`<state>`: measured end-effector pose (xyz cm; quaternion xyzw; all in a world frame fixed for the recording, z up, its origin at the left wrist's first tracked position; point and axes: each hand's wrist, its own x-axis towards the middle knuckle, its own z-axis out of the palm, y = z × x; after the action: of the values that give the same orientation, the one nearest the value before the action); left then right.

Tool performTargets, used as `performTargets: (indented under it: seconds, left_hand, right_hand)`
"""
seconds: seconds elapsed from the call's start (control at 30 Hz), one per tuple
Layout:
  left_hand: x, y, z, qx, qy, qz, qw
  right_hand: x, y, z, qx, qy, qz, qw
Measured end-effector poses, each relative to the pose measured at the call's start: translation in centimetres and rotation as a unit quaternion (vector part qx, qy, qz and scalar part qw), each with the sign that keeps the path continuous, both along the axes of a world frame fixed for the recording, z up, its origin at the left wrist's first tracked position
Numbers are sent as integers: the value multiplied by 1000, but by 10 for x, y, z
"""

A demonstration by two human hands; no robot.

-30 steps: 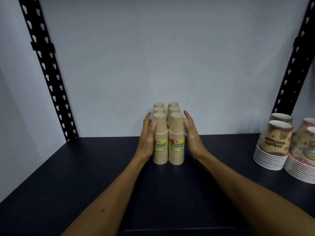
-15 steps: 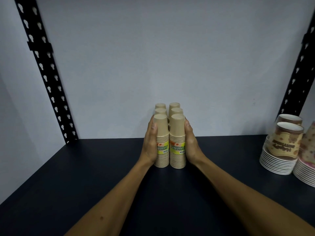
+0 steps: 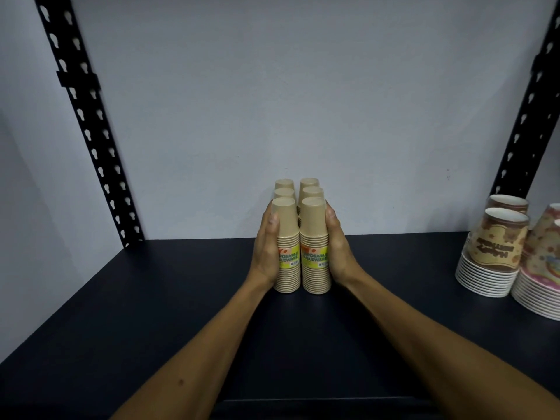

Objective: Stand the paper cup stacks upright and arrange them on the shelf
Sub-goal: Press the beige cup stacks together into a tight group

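Several tan paper cup stacks (image 3: 300, 237) stand upright, rims down, in two rows running back toward the wall on the dark shelf (image 3: 151, 298). The front two carry yellow-green labels. My left hand (image 3: 266, 253) presses flat against the left side of the front left stack. My right hand (image 3: 338, 253) presses against the right side of the front right stack. Both hands squeeze the rows together; the rear stacks are mostly hidden behind the front ones.
Printed brown paper cup stacks (image 3: 494, 247) and pink patterned stacks (image 3: 542, 268) stand at the right of the shelf. Black perforated uprights rise at the back left (image 3: 91, 128) and back right (image 3: 527, 110). A pale wall closes the back.
Both hands have closed inward against the sides of the front stacks, pushing the two rows tighter. The view has shifted slightly left.
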<state>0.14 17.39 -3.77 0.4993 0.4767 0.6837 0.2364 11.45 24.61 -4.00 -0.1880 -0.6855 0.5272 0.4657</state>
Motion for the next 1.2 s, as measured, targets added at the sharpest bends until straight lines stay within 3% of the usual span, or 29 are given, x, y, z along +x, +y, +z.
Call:
performTargets:
  seconds: [0.67, 1.2]
  left_hand:
    - [29, -66, 1, 5, 8, 4, 1000]
    - [32, -70, 0, 25, -12, 4, 1000]
  right_hand:
    - [27, -61, -3, -3, 2, 9, 1000]
    - [37, -68, 0, -2, 1, 5, 1000]
